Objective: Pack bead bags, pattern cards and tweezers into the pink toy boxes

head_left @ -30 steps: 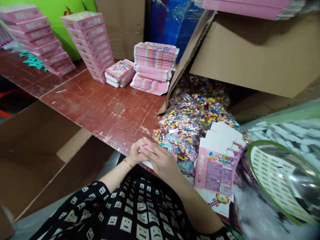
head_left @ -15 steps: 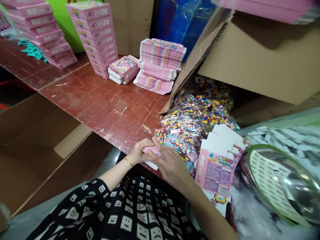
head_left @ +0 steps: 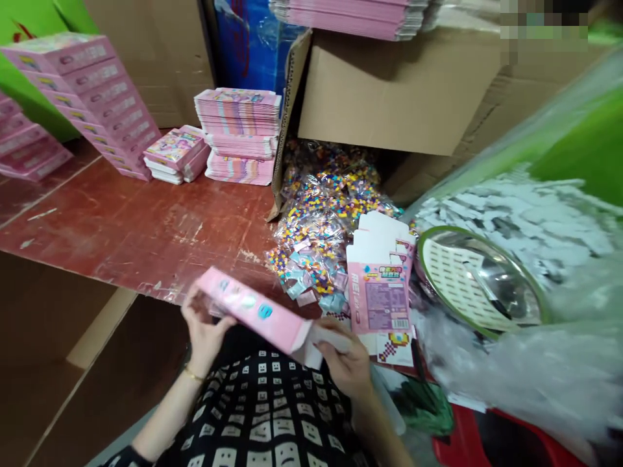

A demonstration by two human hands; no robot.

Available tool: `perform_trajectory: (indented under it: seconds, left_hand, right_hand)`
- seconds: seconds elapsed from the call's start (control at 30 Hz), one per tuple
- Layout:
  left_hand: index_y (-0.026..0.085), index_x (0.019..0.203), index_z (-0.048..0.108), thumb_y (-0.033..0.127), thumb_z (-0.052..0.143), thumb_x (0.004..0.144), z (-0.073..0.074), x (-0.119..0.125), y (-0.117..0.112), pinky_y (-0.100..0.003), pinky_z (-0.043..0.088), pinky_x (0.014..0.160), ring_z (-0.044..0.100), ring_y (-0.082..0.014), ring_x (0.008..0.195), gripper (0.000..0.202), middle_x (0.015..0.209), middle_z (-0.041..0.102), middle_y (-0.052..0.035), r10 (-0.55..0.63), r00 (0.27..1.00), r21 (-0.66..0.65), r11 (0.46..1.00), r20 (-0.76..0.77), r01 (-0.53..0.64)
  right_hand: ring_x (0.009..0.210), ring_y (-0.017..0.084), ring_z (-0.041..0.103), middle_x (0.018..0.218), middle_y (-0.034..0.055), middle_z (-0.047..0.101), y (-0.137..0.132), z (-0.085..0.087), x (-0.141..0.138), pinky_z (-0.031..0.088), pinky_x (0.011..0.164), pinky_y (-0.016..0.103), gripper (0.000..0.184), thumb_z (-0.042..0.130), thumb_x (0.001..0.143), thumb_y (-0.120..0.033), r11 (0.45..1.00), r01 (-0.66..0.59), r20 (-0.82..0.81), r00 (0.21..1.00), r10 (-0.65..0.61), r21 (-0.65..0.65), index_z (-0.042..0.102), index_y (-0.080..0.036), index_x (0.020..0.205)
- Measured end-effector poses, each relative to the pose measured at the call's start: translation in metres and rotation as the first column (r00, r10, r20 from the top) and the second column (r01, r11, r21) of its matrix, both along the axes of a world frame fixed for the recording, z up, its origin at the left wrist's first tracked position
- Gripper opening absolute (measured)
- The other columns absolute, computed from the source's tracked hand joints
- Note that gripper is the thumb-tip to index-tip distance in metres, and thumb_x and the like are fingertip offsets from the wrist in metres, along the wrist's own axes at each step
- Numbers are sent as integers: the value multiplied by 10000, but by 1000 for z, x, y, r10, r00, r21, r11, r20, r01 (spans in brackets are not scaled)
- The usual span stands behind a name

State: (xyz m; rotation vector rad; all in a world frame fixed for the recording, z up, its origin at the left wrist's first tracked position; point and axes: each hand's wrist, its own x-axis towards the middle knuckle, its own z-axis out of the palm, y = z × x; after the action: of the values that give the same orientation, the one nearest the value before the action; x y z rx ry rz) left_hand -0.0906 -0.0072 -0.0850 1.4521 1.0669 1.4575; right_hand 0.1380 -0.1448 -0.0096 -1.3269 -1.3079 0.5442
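Closing a pink box [head_left: 250, 311] at the table [head_left: 146, 240] edge.
Its ends are gripped by the left hand [head_left: 204, 331] and right hand [head_left: 348, 363], fingers curled; the white end flap [head_left: 314, 350] is judged yet to be tucked in.

A worn red-brown counter [head_left: 146, 233] is carrying tall leaning stacks of closed pink boxes [head_left: 97, 97], with a low pile of boxes [head_left: 176, 152] lying just beside a stack of flat cartons [head_left: 238, 130]. A big cardboard box [head_left: 399, 91] is lying on its side, and bags of coloured beads [head_left: 321, 214] are spilling from it. Opened pink cartons [head_left: 379, 292] are standing beside a green-rimmed basket [head_left: 467, 285]. A brown carton [head_left: 58, 350] is sitting open below the counter's edge.
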Motion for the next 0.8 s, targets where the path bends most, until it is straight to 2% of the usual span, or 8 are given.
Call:
perform_trajectory:
  seconds: [0.07, 0.13, 0.2, 0.27, 0.4, 0.53, 0.6, 0.8]
  left_hand:
    - [291, 1311, 497, 448, 931, 538, 4, -14, 1, -552, 222, 1183, 311, -341, 1426, 900, 1461, 450, -107, -84, 972, 253, 957, -218, 139]
    - [278, 1263, 567, 454, 804, 737, 9, -20, -1, -585, 249, 1165, 459, -322, 1338, 603, 1333, 590, -113, -304, 840, 327, 819, -450, 472]
    - [265, 1058, 677, 481, 590, 906, 10, -16, -6, -495, 493, 1005, 684, -263, 1022, 278, 1007, 736, -81, -511, 700, 252, 688, -499, 681]
    - [231, 843, 697, 520, 475, 947, 5, -7, -13, -365, 602, 704, 714, -223, 714, 379, 757, 731, -75, -563, 691, 211, 685, -453, 697]
    - [172, 768, 696, 564, 697, 792, -9, 2, -27, -309, 590, 581, 682, -219, 597, 393, 701, 720, -97, -475, 751, 27, 837, -458, 546]
    - [172, 649, 690, 573, 839, 602, -9, -5, -34, -372, 616, 732, 689, -238, 613, 430, 634, 715, -62, -516, 771, -264, 856, -374, 445]
    - [169, 623, 675, 544, 850, 589, -6, -7, -32, -379, 620, 706, 691, -248, 610, 415, 612, 706, -65, -539, 774, -323, 836, -331, 444]
    - [153, 778, 633, 393, 811, 657, -4, 0, -26, -318, 606, 603, 703, -224, 619, 322, 698, 730, -66, -456, 841, -468, 835, -292, 290]
  right_hand:
    - [681, 146, 626, 775, 38, 656, -5, 16, 12, 500, 596, 248, 343, 464, 972, -433, 973, -230, -41, 972, 229, -6, 685, -214, 826]
    - [554, 113, 516, 629, 7, 547, -4, 23, 15, 412, 506, 228, 508, 451, 937, -580, 869, -482, -209, 866, 454, -112, 584, -192, 638]
    - [462, 83, 381, 532, -30, 418, 5, 15, 10, 288, 428, 214, 581, 499, 863, -676, 735, -619, -456, 758, 466, -278, 470, -186, 552]
    - [438, 69, 320, 513, -48, 387, 19, -7, 5, 221, 411, 210, 594, 571, 770, -734, 652, -628, -617, 728, 300, -424, 470, -182, 571]
    - [597, 139, 514, 658, 27, 577, 48, -57, 17, 366, 536, 238, 533, 459, 866, -668, 718, -211, -368, 927, -67, -664, 586, -172, 717]
    - [909, 239, 614, 1008, 115, 671, 73, -86, 26, 426, 755, 310, 241, 615, 844, -352, 574, 373, 314, 927, -204, -729, 640, -167, 996]
    - [929, 246, 623, 1106, 124, 653, 82, -94, 26, 432, 764, 319, 238, 660, 800, -295, 539, 451, 412, 889, -200, -712, 643, -174, 1003]
    - [692, 193, 617, 684, 32, 655, 74, -88, 51, 453, 656, 293, 176, 655, 757, -241, 676, 401, 205, 912, -354, -618, 573, -195, 609]
